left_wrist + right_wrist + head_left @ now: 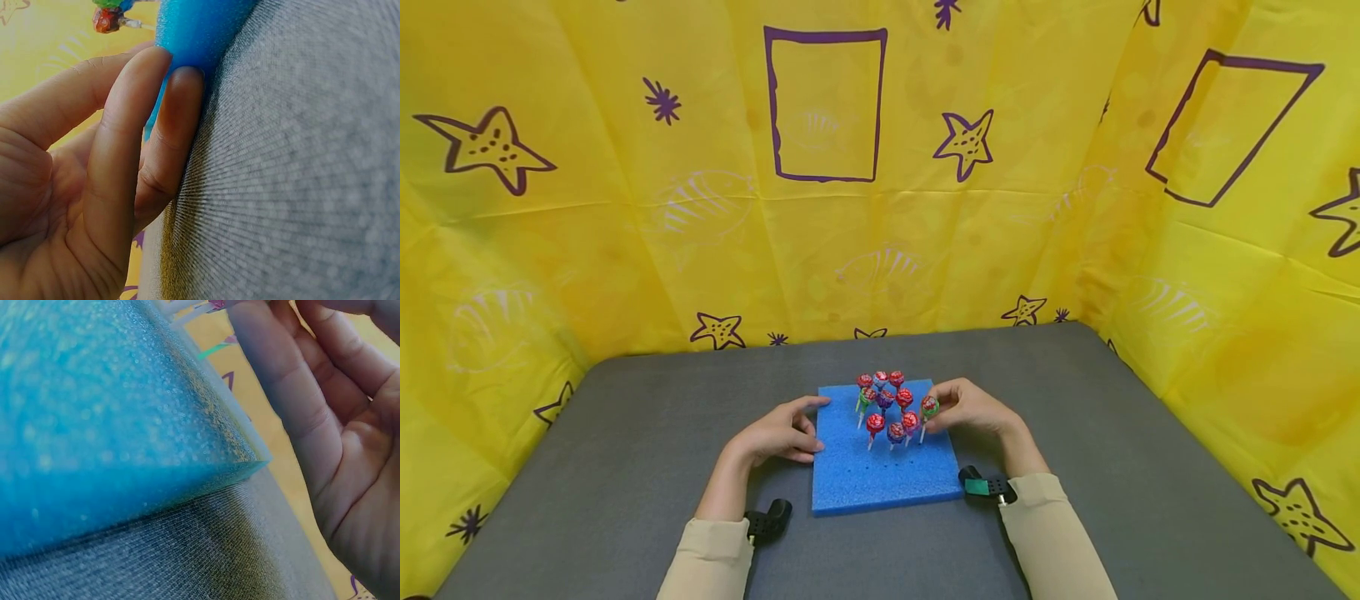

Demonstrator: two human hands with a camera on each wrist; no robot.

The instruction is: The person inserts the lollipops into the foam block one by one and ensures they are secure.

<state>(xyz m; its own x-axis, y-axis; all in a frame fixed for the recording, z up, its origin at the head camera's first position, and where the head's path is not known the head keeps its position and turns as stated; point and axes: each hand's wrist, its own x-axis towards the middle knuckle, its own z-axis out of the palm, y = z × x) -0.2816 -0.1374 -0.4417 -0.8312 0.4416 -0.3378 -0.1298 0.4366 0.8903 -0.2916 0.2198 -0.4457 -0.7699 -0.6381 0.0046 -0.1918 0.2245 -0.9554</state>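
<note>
A blue foam board (850, 492) lies flat on the table, with several wrapped lollipops (876, 422) standing in it on their sticks. My left hand (786, 432) is at the board's left edge, its fingertips touching the foam; the left wrist view shows two fingertips (181, 81) against the side. At the board's right side, my right hand (970, 406) pinches a lollipop with a green and red wrapper (930, 407), its stick pointing down at the foam. In the right wrist view the right hand (325, 412) is above the board, its fingertips partly cut off at the top.
Small holes (886, 466) run in a row across the near part of the board. The grey table (647, 450) reaches out on both sides, and yellow patterned cloth (820, 250) hangs behind it and at the sides. A black camera band (767, 522) is on each wrist.
</note>
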